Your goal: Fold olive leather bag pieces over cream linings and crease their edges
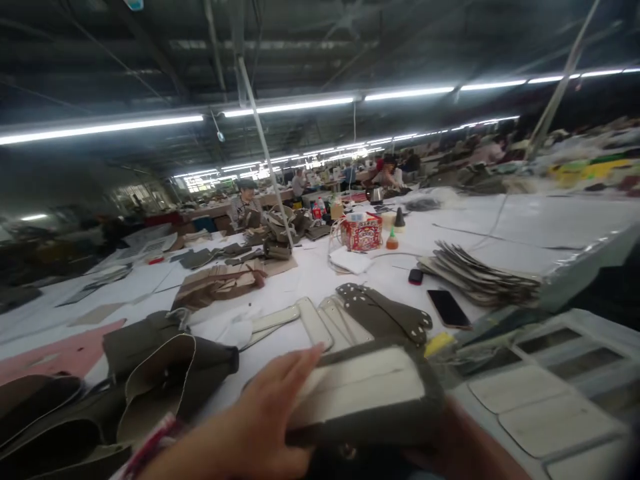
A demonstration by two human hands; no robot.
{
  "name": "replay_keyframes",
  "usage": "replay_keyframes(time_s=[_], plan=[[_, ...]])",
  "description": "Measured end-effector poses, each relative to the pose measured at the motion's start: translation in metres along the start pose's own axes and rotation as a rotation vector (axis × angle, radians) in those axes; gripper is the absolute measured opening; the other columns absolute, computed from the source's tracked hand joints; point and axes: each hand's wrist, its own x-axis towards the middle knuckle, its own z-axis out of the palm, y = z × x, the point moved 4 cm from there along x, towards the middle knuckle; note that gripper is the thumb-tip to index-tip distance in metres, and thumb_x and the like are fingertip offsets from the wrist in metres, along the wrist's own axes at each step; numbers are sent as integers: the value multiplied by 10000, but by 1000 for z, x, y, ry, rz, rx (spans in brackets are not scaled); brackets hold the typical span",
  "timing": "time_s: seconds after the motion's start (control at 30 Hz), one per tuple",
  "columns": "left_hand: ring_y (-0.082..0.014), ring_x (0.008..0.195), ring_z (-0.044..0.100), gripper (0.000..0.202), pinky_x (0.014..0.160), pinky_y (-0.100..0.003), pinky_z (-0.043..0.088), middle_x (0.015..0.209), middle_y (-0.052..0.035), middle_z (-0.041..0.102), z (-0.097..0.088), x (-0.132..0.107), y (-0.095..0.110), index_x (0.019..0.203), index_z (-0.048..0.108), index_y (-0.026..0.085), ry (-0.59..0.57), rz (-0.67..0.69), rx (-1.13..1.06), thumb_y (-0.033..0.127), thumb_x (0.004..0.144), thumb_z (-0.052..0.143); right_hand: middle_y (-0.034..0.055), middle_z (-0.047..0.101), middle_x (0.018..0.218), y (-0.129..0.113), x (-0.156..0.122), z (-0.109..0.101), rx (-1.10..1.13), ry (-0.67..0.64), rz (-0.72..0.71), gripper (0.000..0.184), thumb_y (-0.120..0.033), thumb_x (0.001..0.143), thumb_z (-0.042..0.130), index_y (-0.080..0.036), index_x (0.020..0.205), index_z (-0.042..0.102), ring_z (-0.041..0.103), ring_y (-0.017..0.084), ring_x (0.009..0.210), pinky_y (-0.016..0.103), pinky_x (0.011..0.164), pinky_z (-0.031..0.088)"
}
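An olive leather panel with a cream lining [365, 390] is tilted in front of me at the bottom of the view. My left hand [270, 400] grips its left edge, with the fingers across the lining. My right forearm [465, 447] shows at the lower right, and my right hand is hidden behind the panel. Just beyond the panel lie cream leather strips [314, 323] and olive straps dotted with holes [385, 313]. A heap of olive leather bag parts [165, 373] lies to the left of my left hand.
On the long white worktable [425, 230] are a phone [449, 309], a stack of leather pieces [480, 275] and a red printed box [361, 232]. Cream pads [545, 413] lie at the lower right. A co-worker [245, 203] sits beyond the table.
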Motion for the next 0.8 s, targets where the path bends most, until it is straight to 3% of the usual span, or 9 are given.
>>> replay_keyframes(time_s=[0.07, 0.13, 0.23, 0.3, 0.4, 0.6, 0.8], plan=[[-265, 1265, 333, 1029, 1038, -403, 321, 1436, -54, 285, -18, -15, -10, 1426, 5, 283, 0, -109, 113, 213, 583, 592, 99, 528, 1251, -4, 12, 32, -61, -126, 45, 625, -639, 779, 392, -292, 1299, 401, 555, 278, 1055, 428, 762, 499], [-256, 1251, 347, 1019, 1049, -406, 292, 1415, -46, 321, -21, -26, -26, 1428, 25, 283, -7, -205, 197, 171, 566, 555, 96, 568, 1186, -2, 29, 42, -349, -183, 28, 521, -552, 813, 406, -243, 1225, 481, 586, 240, 993, 360, 738, 507], [-251, 1227, 374, 993, 1036, -389, 296, 1389, -67, 357, -1, -38, -59, 1431, 82, 245, -51, -315, 254, 185, 557, 550, 95, 636, 1021, 1, 62, 35, -1021, -82, -232, 350, -387, 834, 417, -162, 1034, 597, 608, 195, 896, 290, 752, 484], [-256, 1230, 370, 951, 1025, -383, 298, 1387, -89, 362, 17, -45, -84, 1426, 140, 206, -84, -358, 280, 212, 570, 553, 120, 632, 1008, 4, 84, 35, -1257, -4, -372, 305, -306, 818, 454, -124, 1007, 609, 585, 215, 941, 307, 837, 442], [-262, 1226, 369, 896, 1017, -395, 281, 1387, -106, 365, 36, -57, -114, 1417, 184, 177, -76, -391, 320, 222, 597, 543, 171, 594, 1052, 10, 113, 54, -1406, 27, -458, 314, -212, 800, 474, -83, 1063, 587, 541, 271, 1011, 370, 893, 397], [-268, 1222, 353, 856, 1021, -403, 244, 1383, -118, 364, 47, -66, -150, 1403, 220, 160, 8, -362, 306, 274, 627, 564, 158, 455, 1308, 24, 158, 119, -1681, -44, -673, 475, 5, 790, 328, -114, 1210, 516, 427, 291, 1165, 420, 946, 348], [-282, 1272, 279, 835, 1073, -426, 124, 1418, -118, 312, 61, -52, -181, 1405, 219, 161, 6, -320, 296, 416, 692, 570, 127, 349, 1404, 41, 214, 136, -2006, -49, -729, 554, 8, 813, 291, -175, 1321, 417, 337, 344, 1251, 461, 896, 400]])
